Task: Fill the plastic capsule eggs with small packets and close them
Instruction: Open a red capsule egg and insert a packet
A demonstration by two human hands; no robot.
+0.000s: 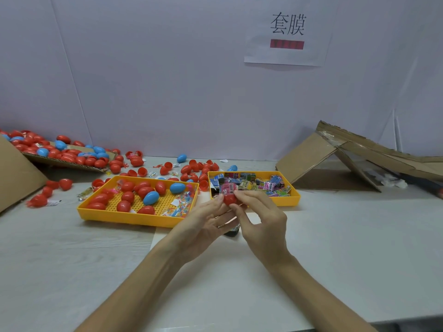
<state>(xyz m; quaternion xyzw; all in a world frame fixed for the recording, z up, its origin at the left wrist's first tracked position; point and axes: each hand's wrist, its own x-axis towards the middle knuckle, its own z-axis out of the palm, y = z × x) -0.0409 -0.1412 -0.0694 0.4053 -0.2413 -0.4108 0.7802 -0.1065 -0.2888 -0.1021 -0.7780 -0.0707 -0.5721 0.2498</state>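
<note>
My left hand (206,219) holds a red capsule egg half (229,199) at its fingertips, above the table's middle. A pink packet (228,188) sticks up out of that half, and my right hand (260,218) pinches the packet's right edge and the egg rim. Behind my hands stands a yellow tray (291,200) full of small colourful packets (266,184). To the left, a second yellow tray (124,216) holds several closed red eggs (123,206), two blue eggs (151,197) and clear bags of small toys (178,208).
Loose red egg halves (196,167) lie scattered behind the trays. A flat cardboard sheet (62,161) at the far left carries a heap of red and blue eggs. Collapsed cardboard boxes (347,156) lean at the right. A white wall with a paper sign (286,32) closes the back.
</note>
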